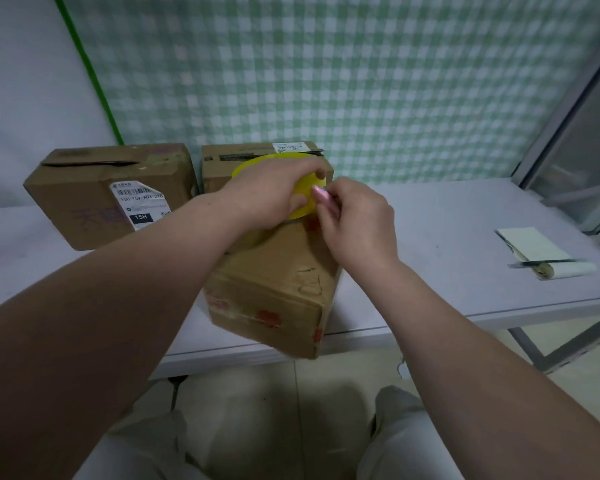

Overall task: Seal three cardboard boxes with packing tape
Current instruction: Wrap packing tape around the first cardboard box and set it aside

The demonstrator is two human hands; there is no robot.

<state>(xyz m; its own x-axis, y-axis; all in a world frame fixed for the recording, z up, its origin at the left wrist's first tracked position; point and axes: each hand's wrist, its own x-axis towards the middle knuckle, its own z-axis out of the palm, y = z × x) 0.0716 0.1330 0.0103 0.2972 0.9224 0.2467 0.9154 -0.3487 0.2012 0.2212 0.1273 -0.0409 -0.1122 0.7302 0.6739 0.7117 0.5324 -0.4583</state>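
Here, curled fingertips [321,199] of the right hand [357,223] pick at the rim of a yellow tape roll [305,190], apparently hunting its loose end. The left hand [271,195] grips the smooth round roll just above the nearest box [274,282], a scuffed, creased brown carton with no fresh strip visible. Behind it, a labelled box [84,202] and a second box [219,168] gape at their flaps, so sealing seems barely begun.

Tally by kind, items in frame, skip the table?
Boxes: 3
Tape roll: 1
Paper: 1
Total: 5
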